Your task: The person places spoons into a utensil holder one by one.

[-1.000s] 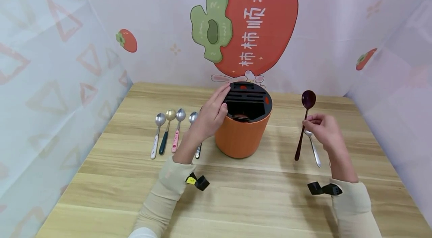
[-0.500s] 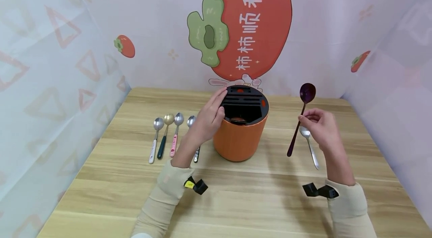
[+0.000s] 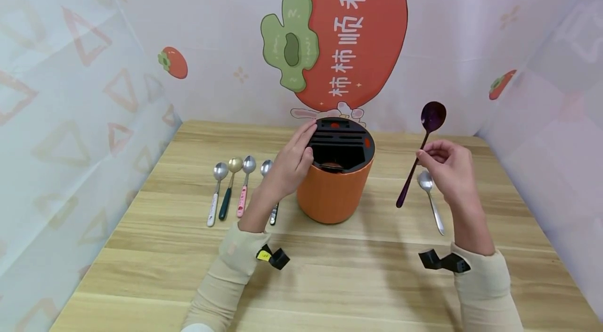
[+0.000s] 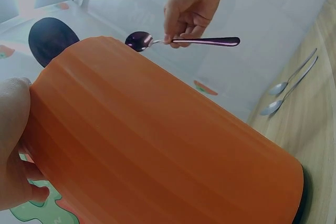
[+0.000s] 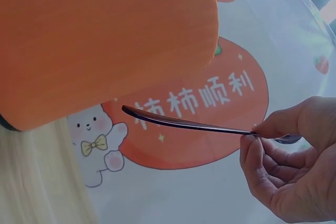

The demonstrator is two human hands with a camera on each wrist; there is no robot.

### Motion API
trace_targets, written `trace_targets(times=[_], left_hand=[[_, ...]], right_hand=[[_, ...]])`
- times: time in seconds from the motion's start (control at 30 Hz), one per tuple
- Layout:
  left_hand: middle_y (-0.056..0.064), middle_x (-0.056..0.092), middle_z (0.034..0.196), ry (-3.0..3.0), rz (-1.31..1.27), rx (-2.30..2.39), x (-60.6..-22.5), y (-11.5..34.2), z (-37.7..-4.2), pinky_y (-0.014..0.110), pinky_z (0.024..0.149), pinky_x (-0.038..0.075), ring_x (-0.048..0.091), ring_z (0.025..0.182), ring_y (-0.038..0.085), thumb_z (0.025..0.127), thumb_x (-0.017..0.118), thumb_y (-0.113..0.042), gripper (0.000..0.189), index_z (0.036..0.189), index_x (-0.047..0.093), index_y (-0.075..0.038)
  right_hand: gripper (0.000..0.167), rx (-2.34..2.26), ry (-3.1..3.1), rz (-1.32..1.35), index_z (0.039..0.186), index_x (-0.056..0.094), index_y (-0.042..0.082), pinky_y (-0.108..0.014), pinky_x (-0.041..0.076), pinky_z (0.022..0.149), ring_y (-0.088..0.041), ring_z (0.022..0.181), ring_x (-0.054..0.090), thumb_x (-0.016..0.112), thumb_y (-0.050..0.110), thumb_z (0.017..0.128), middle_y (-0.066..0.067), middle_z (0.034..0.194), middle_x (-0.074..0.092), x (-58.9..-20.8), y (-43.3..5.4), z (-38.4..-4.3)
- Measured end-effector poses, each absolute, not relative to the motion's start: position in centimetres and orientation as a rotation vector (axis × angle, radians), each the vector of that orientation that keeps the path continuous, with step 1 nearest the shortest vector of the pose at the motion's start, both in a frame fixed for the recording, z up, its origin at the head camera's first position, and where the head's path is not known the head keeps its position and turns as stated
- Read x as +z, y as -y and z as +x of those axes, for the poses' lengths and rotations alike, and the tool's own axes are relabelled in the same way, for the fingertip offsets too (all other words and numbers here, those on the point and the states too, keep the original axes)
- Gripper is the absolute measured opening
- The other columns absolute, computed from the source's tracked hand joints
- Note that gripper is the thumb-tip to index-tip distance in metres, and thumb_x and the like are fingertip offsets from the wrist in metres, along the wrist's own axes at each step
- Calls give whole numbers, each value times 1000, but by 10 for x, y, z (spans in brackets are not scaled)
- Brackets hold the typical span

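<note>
My left hand (image 3: pixel 287 167) rests on the left rim of an orange round utensil holder (image 3: pixel 332 196) with a black slotted top (image 3: pixel 341 138). Its fingers lie nearly straight along the rim, the thumb apart from them. To the right, thumb and fingers of my right hand (image 3: pixel 449 172) pinch a dark purple long-handled spoon (image 3: pixel 409 183) by its handle, bowl up and handle end slanting down to the left, held above the table. In the right wrist view the spoon's handle (image 5: pixel 184 124) points toward the holder; its bowl is mostly behind the fingers.
Left of the holder several spoons lie in a row, with white (image 3: pixel 213 210), dark green (image 3: pixel 225 203), pink (image 3: pixel 242 201) and black handles, the last partly behind my left arm. A silver spoon (image 3: pixel 431 201) lies below my right hand. Printed cloth walls (image 3: pixel 212 59) enclose the wooden table (image 3: pixel 330 274).
My right hand has lifted the purple spoon a little and turned it, so the handle end swings left and up. My left hand stays on the holder. The head view has shifted slightly.
</note>
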State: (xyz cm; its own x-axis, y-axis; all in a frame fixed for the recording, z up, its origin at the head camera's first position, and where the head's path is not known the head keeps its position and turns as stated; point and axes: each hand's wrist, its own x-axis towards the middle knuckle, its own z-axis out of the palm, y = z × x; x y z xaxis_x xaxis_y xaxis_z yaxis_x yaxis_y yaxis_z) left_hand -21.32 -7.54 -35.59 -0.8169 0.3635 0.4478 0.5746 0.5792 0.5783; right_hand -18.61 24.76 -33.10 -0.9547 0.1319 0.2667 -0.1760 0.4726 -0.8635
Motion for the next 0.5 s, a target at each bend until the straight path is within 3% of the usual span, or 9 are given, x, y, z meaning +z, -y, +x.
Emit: trace_targets(times=[0.23,0.5], left_hand=[[9,32,162,2523,-778,-1077,-356,76,-214,42,122,30,35,148,25,99,27,-27,61,153,36,-1],[10,32,162,2524,-785,-1079,-356,76,-214,42,122,30,36,148,25,99,27,-28,61,152,36,0]], right_hand=[[6,1475,2382,47,91,61,6,-6,50,66,9,68,62,67,5,91,24,73,62,-320,-238,-186],[8,1503,2311,90,91,61,4,-7,51,68,6,69,64,69,6,90,21,74,64,-308,-228,-186]])
